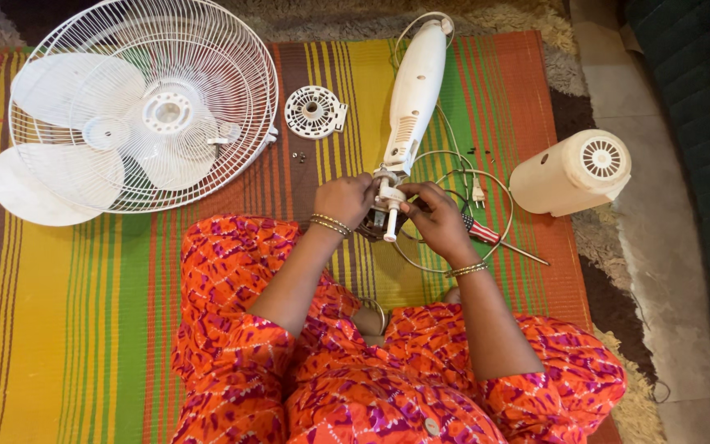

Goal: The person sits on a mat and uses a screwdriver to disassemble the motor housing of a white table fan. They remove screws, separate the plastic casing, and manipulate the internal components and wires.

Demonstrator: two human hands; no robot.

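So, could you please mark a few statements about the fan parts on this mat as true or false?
1. Both hands are on the fan motor assembly. True: the left hand and right hand grip the motor assembly at the end of the white stand neck.
2. The fan guard lies to the right of the person. False: the fan guard with its blades is on the left.
3. The cream motor cover is fitted on the motor. False: the motor cover lies apart, on the right.
4. A screwdriver lies by the right hand. True: screwdriver.
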